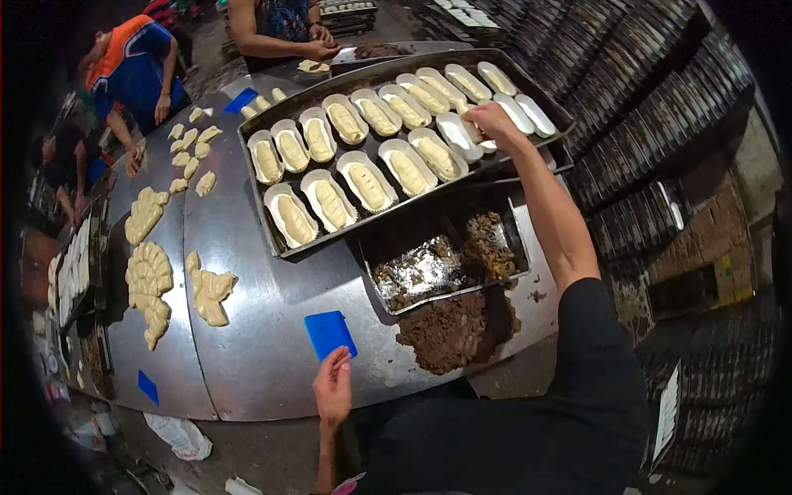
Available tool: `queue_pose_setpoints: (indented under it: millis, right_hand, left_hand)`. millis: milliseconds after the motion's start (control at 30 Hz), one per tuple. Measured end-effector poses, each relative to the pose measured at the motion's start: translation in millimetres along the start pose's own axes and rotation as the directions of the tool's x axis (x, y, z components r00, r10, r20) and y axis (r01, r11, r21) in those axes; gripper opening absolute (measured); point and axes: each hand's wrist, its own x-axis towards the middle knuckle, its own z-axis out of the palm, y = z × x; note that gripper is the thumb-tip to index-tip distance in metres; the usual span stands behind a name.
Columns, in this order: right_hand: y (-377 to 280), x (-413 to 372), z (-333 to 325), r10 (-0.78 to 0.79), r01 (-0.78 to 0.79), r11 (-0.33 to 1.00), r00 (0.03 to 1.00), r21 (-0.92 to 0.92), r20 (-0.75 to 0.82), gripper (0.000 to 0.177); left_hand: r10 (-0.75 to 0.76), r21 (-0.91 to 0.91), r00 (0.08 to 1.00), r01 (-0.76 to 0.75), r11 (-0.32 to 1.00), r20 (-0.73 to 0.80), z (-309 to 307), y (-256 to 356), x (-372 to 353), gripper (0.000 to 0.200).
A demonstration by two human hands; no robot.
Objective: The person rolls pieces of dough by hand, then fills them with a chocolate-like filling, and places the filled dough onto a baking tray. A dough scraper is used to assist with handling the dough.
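My left hand (333,388) is closed at the lower edge of a blue dough scraper (328,332), pinching it over the steel table. My right hand (495,124) reaches across a large metal baking tray (262,216), fingers together on a piece of dough (471,132) above a white paper liner (454,136). The fingers partly hide this piece. Rows of long paper liners fill the tray, most with a filled-looking dough piece (367,183). Liners near the right end, such as one white liner (535,115), hold no dough.
A metal pan (375,301) with brown filling scraps stands before the tray, beside a brown crumbly mound (450,330). Dough lumps (148,276) lie at left, near another blue scraper (148,386). Co-workers (136,70) stand across the table (247,355). Stacked trays (660,124) rise at right.
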Motion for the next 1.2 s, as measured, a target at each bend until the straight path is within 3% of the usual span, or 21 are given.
queue_pose_setpoints:
  millis: [33,100,167,300,400,500,567,633,667,700,733,767,800,833,900,933,967,1033,1100,1167,1200]
  right_hand:
    - [7.1,18.3,2.6,0.003,-0.01,0.973,1.0,-0.232,-0.029,0.025]
    - [14.1,33.6,11.9,-0.091,0.042,0.767,0.995,-0.64,-0.044,0.03]
    - [28.1,34.1,26.6,-0.233,0.118,0.561,0.972,-0.819,-0.019,0.032]
    - [33.1,25.3,23.7,-0.18,0.207,0.46,0.974,-0.864,0.137,0.033]
    - [42.0,18.0,7.2,-0.237,0.314,0.403,0.943,-0.859,0.233,0.031]
    - [43.6,12.8,6.0,-0.111,0.272,0.361,0.962,-0.892,0.249,0.029]
    - [58.2,29.9,2.6,0.029,0.241,0.318,0.964,-0.917,0.263,0.029]
    - [80.6,37.8,1.0,-0.222,0.363,0.358,0.928,-0.86,0.3,0.039]
    - [71.8,27.7,7.1,-0.291,0.31,0.368,0.934,-0.877,0.208,0.055]
    - [33.1,-7.3,18.8,-0.28,0.27,0.262,0.94,-0.926,0.195,0.065]
    - [0.3,-38.4,34.3,-0.375,0.268,0.334,0.917,-0.904,0.133,0.059]
    - [-13.8,-60.4,45.5,-0.562,0.406,0.395,0.816,-0.824,0.133,0.052]
    - [-29.5,-88.0,63.4,-0.6,0.524,0.558,0.79,-0.644,0.123,0.044]
    - [-38.2,-115.0,85.9,-0.537,0.54,0.777,0.837,-0.323,0.108,0.04]
    - [-70.0,-187.8,138.8,-0.379,0.4,0.916,0.844,0.027,0.379,0.038]
    - [-71.5,-204.7,171.6,-0.356,0.316,0.932,0.706,0.177,0.612,0.041]
    - [-79.7,-223.6,210.0,-0.325,0.318,0.934,0.58,0.16,0.747,0.044]
    - [-62.8,-240.0,305.3,-0.374,0.473,0.864,0.371,0.173,0.85,0.05]
    - [-47.0,-231.5,400.9,-0.348,0.614,0.787,0.366,0.057,0.863,0.057]
    - [-32.8,-209.1,492.3,-0.36,0.633,0.765,0.572,-0.117,0.737,0.062]
    - [-12.6,-185.9,542.0,-0.446,0.68,0.702,0.653,-0.214,0.612,0.064]
  left_hand:
    - [0.002,0.025,1.0,-0.003,1.0,0.016,6.1,2.1,-2.9,0.032]
    - [0.004,0.066,1.0,-0.003,0.998,-0.01,9.5,11.1,-10.4,0.031]
    - [-0.017,0.124,0.997,0.026,0.992,-0.077,7.5,11.7,-16.1,0.03]
    - [0.037,0.249,0.983,0.009,0.968,-0.179,-7.1,3.1,-19.1,0.029]
    - [0.208,0.228,0.95,-0.154,0.961,-0.234,-13.0,1.1,-16.0,0.026]
    - [0.23,0.281,0.948,-0.165,0.945,-0.218,-12.8,2.0,-11.4,0.024]
    - [0.081,0.312,0.973,-0.009,0.95,-0.218,-10.4,20.3,-14.1,0.023]
    - [0.167,0.374,0.971,-0.094,0.923,-0.169,-17.7,10.2,-19.4,0.024]
    - [0.156,0.369,0.956,-0.055,0.928,-0.249,-20.6,9.5,-29.3,0.024]
    - [0.095,0.306,0.963,-0.014,0.952,-0.252,-22.6,9.6,-34.8,0.025]
    - [0.047,0.243,0.972,0.01,0.97,-0.229,-26.0,9.4,-35.3,0.026]
    - [0.058,0.235,0.965,0.004,0.972,-0.256,-34.4,3.2,-35.2,0.026]
    - [0.022,0.19,0.952,0.038,0.981,-0.304,-47.3,-6.8,-36.2,0.026]
    - [-0.019,0.142,0.938,0.072,0.987,-0.345,-61.9,-12.6,-39.5,0.026]
    - [0.048,0.194,0.926,0.028,0.981,-0.374,-100.9,-11.0,-30.6,0.026]
    - [0.03,0.163,0.911,0.041,0.986,-0.411,-123.0,-15.3,-23.1,0.026]
    - [0.013,0.131,0.896,0.051,0.99,-0.443,-146.4,-20.3,-13.7,0.027]
    - [0.052,0.204,0.9,0.041,0.978,-0.432,-197.1,-29.3,17.7,0.028]
    - [0.109,0.285,0.91,0.011,0.958,-0.4,-242.9,-46.4,41.5,0.029]
    - [0.323,0.694,0.902,-0.038,0.719,-0.285,-277.7,-62.6,66.9,0.03]
    - [0.253,0.619,0.925,-0.025,0.785,-0.284,-288.9,-64.7,74.3,0.029]
